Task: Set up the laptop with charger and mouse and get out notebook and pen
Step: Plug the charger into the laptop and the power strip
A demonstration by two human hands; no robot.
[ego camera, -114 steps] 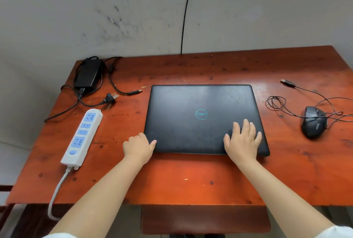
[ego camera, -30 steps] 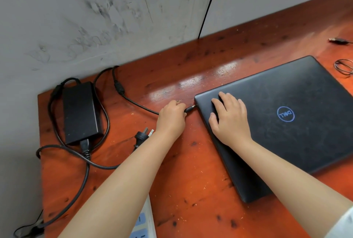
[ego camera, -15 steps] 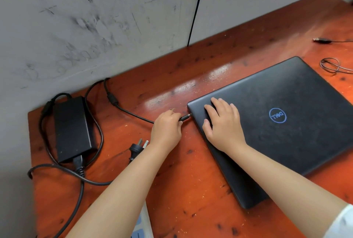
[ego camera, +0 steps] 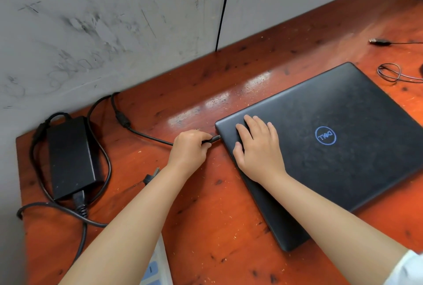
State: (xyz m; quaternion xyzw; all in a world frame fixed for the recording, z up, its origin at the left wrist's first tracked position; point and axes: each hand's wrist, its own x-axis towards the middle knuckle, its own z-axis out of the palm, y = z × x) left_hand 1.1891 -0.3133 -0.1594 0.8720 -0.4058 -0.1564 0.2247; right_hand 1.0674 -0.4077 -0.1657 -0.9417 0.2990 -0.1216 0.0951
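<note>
Your left hand (ego camera: 190, 147) pinches the charger plug (ego camera: 211, 140) against the closed laptop's (ego camera: 332, 147) left edge; your right hand (ego camera: 258, 149) lies spread flat on its lid.

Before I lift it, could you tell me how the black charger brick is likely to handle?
The charger brick looks solid, probably stiff and heavy for its size. Its floppy cables loop around it, so they would likely trail and drag.

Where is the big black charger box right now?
In the head view the rectangular black charger brick lies flat at the far left of the reddish wooden table, near the grey wall, its cables looping around it.
</note>
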